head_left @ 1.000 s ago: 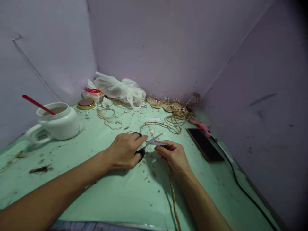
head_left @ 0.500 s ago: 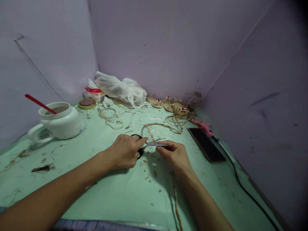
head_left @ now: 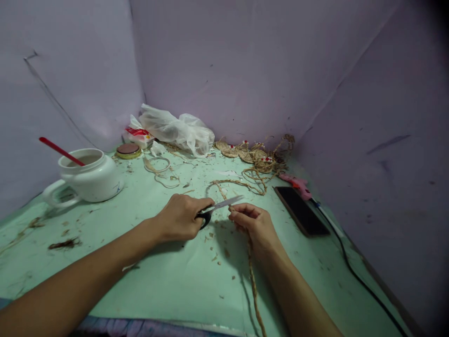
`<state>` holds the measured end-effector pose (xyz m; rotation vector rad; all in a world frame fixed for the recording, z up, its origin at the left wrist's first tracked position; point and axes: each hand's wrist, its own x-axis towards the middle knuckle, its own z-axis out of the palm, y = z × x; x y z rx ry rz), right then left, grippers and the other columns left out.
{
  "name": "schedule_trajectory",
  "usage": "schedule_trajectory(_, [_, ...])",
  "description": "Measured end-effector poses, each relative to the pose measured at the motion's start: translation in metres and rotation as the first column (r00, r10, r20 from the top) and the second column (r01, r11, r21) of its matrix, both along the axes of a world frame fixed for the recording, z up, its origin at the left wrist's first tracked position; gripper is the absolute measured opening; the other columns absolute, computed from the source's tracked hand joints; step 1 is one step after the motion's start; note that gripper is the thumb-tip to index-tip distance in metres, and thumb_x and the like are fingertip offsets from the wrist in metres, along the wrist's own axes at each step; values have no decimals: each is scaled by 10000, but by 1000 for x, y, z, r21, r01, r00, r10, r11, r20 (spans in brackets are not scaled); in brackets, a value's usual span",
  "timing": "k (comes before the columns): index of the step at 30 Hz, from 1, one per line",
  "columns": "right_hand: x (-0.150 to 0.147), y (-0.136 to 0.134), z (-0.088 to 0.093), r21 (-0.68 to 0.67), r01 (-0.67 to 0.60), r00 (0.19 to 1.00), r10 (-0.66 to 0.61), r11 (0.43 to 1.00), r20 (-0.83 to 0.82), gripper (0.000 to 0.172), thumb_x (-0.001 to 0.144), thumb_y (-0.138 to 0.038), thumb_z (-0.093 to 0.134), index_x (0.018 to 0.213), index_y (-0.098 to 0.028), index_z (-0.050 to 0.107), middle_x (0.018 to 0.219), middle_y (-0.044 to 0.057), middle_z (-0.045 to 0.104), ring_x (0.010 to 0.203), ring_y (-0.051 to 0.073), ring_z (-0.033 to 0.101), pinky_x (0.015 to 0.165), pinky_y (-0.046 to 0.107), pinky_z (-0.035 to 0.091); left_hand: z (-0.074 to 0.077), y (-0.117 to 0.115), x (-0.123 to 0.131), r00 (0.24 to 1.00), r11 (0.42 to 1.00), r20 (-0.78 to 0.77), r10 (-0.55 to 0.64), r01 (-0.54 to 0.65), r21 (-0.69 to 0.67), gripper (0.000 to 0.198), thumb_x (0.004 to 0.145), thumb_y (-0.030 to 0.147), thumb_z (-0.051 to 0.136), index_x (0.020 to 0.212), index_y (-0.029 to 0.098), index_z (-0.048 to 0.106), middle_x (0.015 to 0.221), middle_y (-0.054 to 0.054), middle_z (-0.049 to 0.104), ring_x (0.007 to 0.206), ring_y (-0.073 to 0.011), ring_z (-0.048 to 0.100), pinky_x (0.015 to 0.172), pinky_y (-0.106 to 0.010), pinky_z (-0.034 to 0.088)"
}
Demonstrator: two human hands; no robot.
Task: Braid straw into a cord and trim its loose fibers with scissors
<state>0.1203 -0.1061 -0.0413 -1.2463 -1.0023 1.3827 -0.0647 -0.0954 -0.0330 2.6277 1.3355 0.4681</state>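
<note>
My left hand (head_left: 184, 216) grips the black handles of a pair of scissors (head_left: 224, 203), its blades together and pointing right. Just right of the tips, my right hand (head_left: 253, 223) pinches a braided rope (head_left: 253, 285) between thumb and fingers. One length of the rope hangs from under that palm toward the table's front edge. Another stretch runs from near the blades to the back, where it bends right toward a pile of coiled woven pieces (head_left: 257, 157) with red and white bits on them. Small clippings lie below the blades.
On the left stands a white mug (head_left: 93, 180) with a red stick in it. A phone (head_left: 300, 210) and a pink glue gun (head_left: 297, 185) with a black cord lie at right. A plastic bag (head_left: 178, 128), a round tin (head_left: 128, 150) and tape ring (head_left: 157, 164) sit at the back.
The scissor blades have closed from spread apart and now tilt up to the right. My right hand has shifted slightly down, and the rope end shows at its fingertips.
</note>
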Motion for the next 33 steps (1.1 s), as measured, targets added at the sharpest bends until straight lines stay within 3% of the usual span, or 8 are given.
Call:
schedule_trajectory(3, [-1, 0, 0, -71, -55, 992, 46, 996, -119, 113, 499, -119, 616, 610, -140, 613, 643, 18, 627, 456, 66, 435, 385, 182, 266, -1, 0, 1, 985, 997, 155, 72, -71, -14, 328, 695, 178, 448, 997, 254, 553, 778, 24, 647, 686, -132, 579, 619, -220, 394])
schedule_trajectory(6, [-1, 0, 0, -95, -63, 989, 50, 993, -138, 192, 544, -156, 619, 731, -130, 651, 736, 40, 649, 419, 33, 361, 342, 169, 157, -2, 0, 1, 984, 995, 144, 101, -99, -15, 378, 688, 213, 469, 1056, 268, 533, 848, 19, 653, 739, -148, 587, 642, -233, 410])
schedule_trajectory(9, [-1, 0, 0, -81, -21, 995, 12, 996, -104, 238, 596, -273, 654, 789, -133, 663, 681, 31, 636, 420, 34, 362, 344, 161, 186, -3, -1, 2, 995, 996, 56, 87, -88, 14, 440, 679, 229, 478, 1117, 264, 496, 965, -8, 641, 851, -184, 584, 685, -266, 424])
schedule_trajectory(15, [-3, 0, -1, -54, 2, 993, -8, 999, -116, 224, 513, -273, 723, 699, -154, 682, 669, 12, 619, 550, 101, 492, 504, 238, 437, -3, -2, 3, 991, 994, -118, 62, -51, 95, 508, 667, 237, 468, 1174, 208, 447, 946, -65, 624, 881, -238, 578, 706, -333, 441])
schedule_trajectory(19, [-4, 0, -5, -8, -19, 994, 18, 1000, -104, 216, 513, -236, 719, 712, -153, 698, 553, -14, 570, 509, 92, 450, 459, 219, 392, -4, -3, 4, 989, 995, -139, 44, -31, 93, 535, 660, 241, 467, 1192, 211, 417, 942, -59, 619, 869, -236, 579, 708, -334, 440])
schedule_trajectory(28, [-5, 1, -4, -73, -36, 990, 26, 997, -136, 233, 473, -180, 710, 700, -136, 695, 587, 13, 619, 496, 87, 465, 431, 205, 317, -1, -2, 3, 985, 995, -174, 0, 17, 94, 557, 634, 233, 467, 1189, 212, 430, 887, -52, 614, 797, -225, 575, 637, -312, 426])
schedule_trajectory(33, [-6, 0, -4, -46, -78, 988, 71, 996, -138, 214, 484, -188, 706, 689, -127, 690, 560, 9, 614, 449, 63, 420, 434, 201, 281, 0, -1, 0, 982, 996, -185, -28, 42, 74, 537, 632, 208, 457, 1169, 220, 448, 858, -37, 620, 758, -223, 583, 600, -307, 411])
